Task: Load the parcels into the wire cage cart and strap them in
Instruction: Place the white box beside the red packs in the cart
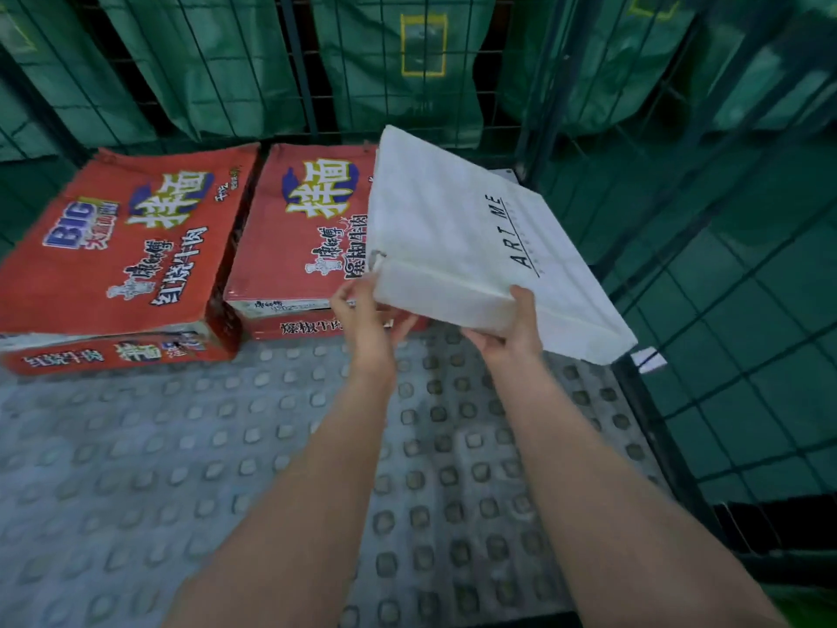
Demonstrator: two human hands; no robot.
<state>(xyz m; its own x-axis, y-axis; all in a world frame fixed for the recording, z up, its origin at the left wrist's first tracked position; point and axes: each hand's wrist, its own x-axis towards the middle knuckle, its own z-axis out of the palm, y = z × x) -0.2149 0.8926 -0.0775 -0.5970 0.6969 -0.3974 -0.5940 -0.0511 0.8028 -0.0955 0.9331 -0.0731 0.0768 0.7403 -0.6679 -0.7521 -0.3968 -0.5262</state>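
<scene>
Above the cart floor [204, 446], a white parcel [444, 228] is clasped by its near edge in left grip [364, 310] and right grip [509, 330], long axis pointing away.

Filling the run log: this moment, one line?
loading | left hand, right hand hold white parcel | red boxes on cart floor

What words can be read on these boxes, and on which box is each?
"ART ME": on the white box.
"BIG", "拌面", "红烧牛肉": on the left red carton.
"拌面", "藤椒牛肉": on the right red carton.
The small print under "ART ME" and the right carton's front label are too blurred to read.
</scene>
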